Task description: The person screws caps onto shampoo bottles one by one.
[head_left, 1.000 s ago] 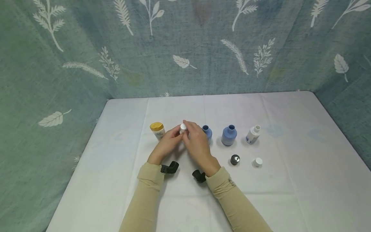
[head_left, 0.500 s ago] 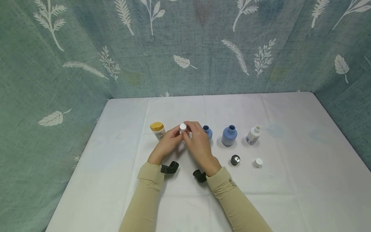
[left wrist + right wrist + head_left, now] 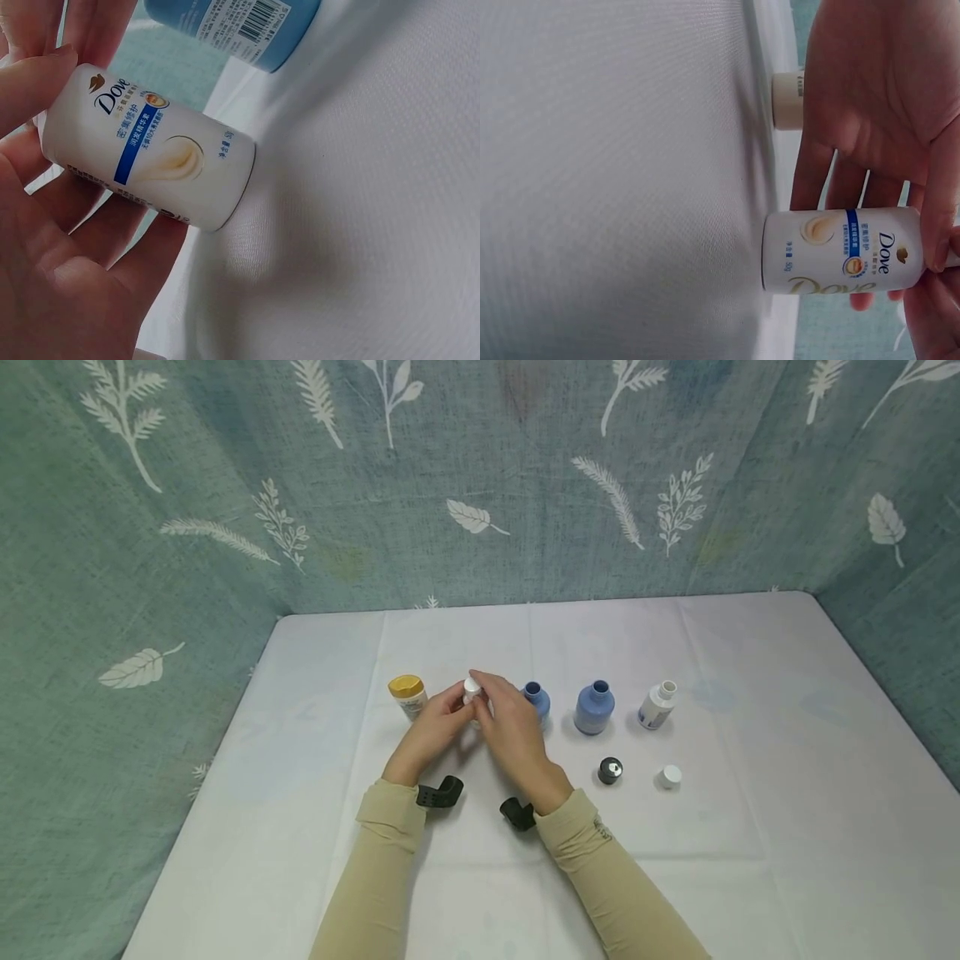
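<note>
1. Right hand [image 3: 516, 731] up top, fingers pinching the cap [image 3: 472, 686]!
2. Left hand [image 3: 67, 277] in too, fingers curled round the bottle [image 3: 150, 142], both hands equally near.
3. The bottle stands between them, long axis roughly upright, cap uppermost.
4. Its label reads "Dove", "密集修护", "50g".
5. Blue bottle [image 3: 537, 700] just beside the right hand, barcode showing, small print unreadable.

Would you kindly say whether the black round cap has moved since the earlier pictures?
No; against the loose white round cap, the black round cap has not shifted.
</note>
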{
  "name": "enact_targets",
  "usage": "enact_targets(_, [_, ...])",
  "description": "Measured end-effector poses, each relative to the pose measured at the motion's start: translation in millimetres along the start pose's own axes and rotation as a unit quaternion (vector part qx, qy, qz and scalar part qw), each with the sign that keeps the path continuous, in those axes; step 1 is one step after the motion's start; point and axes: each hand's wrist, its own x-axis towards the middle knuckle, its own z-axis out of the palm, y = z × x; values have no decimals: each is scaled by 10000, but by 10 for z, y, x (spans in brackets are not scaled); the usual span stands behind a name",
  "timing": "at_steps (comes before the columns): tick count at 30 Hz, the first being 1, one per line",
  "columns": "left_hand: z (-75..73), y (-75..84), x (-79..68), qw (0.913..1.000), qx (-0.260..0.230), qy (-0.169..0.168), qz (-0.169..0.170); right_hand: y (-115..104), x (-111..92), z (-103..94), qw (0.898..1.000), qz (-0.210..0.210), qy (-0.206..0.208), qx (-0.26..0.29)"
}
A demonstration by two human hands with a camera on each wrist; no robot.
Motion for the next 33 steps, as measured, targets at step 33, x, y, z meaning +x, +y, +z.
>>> enact_targets(33, [11,38,-37,9994,287,137,-131,-16,8,-10,9999,59,26,129])
